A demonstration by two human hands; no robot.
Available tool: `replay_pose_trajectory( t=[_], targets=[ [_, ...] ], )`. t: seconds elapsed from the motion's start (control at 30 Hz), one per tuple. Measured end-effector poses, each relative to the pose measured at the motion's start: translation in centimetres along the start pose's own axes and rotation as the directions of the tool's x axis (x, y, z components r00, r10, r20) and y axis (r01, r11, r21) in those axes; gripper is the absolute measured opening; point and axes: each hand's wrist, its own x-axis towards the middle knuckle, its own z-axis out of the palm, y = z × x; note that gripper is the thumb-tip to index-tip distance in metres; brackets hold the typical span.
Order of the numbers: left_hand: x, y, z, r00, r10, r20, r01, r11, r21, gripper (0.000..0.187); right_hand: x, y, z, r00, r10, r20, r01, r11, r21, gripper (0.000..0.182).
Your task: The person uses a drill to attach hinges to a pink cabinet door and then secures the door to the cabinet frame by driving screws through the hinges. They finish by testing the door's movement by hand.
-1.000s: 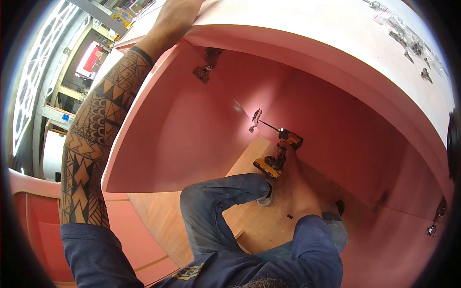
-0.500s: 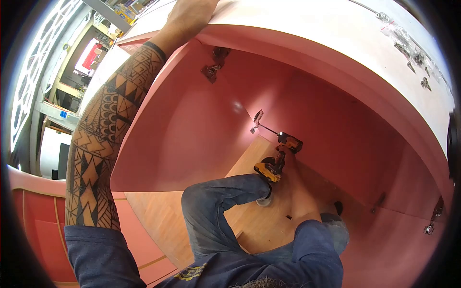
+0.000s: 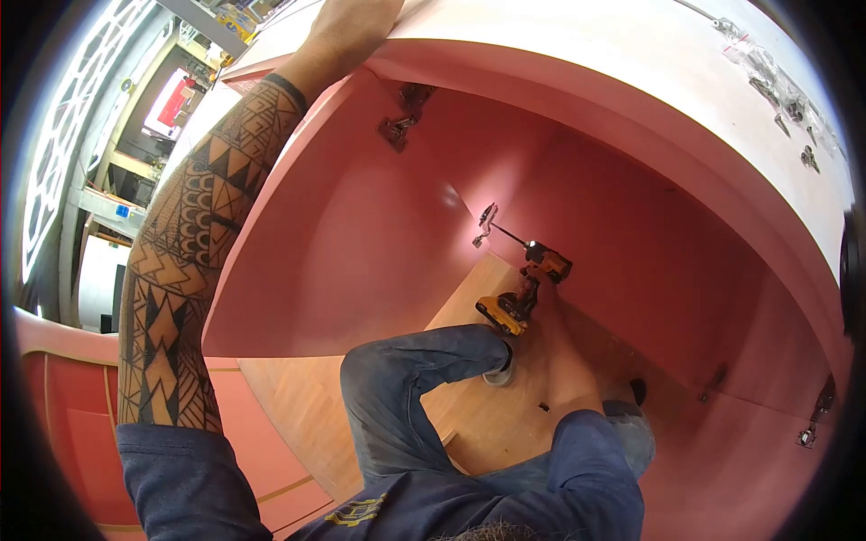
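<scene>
- Right hand [image 3: 539, 293] wrapped around the grip of a yellow-and-black cordless driver [image 3: 523, 288], reaching down into the pink cabinet carcass [image 3: 631, 225].
- The driver's long bit extension runs up-left to a metal hinge plate [image 3: 484, 224] on the inner side panel; the tip looks seated on it, and the driver's work light throws a bright spot on the panel.
- Left hand [image 3: 347, 32] is up on the carcass top edge, at the frame's upper border. Fingers fall over the far side, so I can't tell how tightly it grips; looks like bracing.
- Second hinge [image 3: 397, 126] sits higher on the same panel, near the left hand, with no tool on it.
- Step in hand, as I read it: driving a screw into the lower hinge plate.
- Next move needs the bit kept square to the screw head, steady axial push, and the panel kept steady by the left hand.
- Bagged hardware [image 3: 767, 77] lies on the cabinet's outer face, top right, well apart from both hands.
- Person's knee [image 3: 397, 370] rests on the wooden floor panel [image 3: 298, 397].
</scene>
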Motion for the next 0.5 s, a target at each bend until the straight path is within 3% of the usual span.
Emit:
replay_pose_trajectory(
  t=[0.27,0.5],
  targets=[
    [-1.7,2.3,0.0,1.0,0.004,0.013,-0.003,0.998,-0.067,0.082,0.5,-0.1,-0.3,0.999,0.054,0.0,-0.054,0.998,0.035,0.023],
    [-0.7,0.8,0.2,0.999,-0.025,0.021,0.027,0.998,-0.06,0.083,1.1,-0.1,-1.0,0.998,0.056,0.031,-0.058,0.996,0.063,0.019]
  ],
)
